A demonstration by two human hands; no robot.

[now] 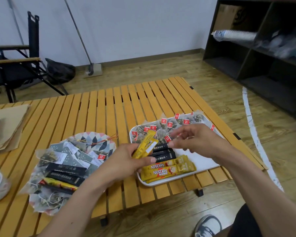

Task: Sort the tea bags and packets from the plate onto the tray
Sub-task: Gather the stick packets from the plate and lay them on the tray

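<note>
— A slatted orange wooden table (pixel 96 106) is seen on a wood floor. A patterned round plate (pixel 92 135), heaped with tea bags and packets, is set at its left, and a white rectangular tray (pixel 202 161) at its right.

— Two yellow stick packets (pixel 144 147) are clamped in the grip of the left hand (pixel 126 159), above the tray's near-left part. The right hand (pixel 195 139) is poised over the tray, its grip loosely apart with nothing held (the thumb tip lies close to the black stick packets (pixel 164 153)).

— How is this step best done?

— The pair should be laid flat beside the yellow Nescafé sticks (pixel 167 170) already on the tray and parallel to them. They should be kept clear of the black row and of the red-tagged mesh tea bags (pixel 161 130) at the far side.
</note>
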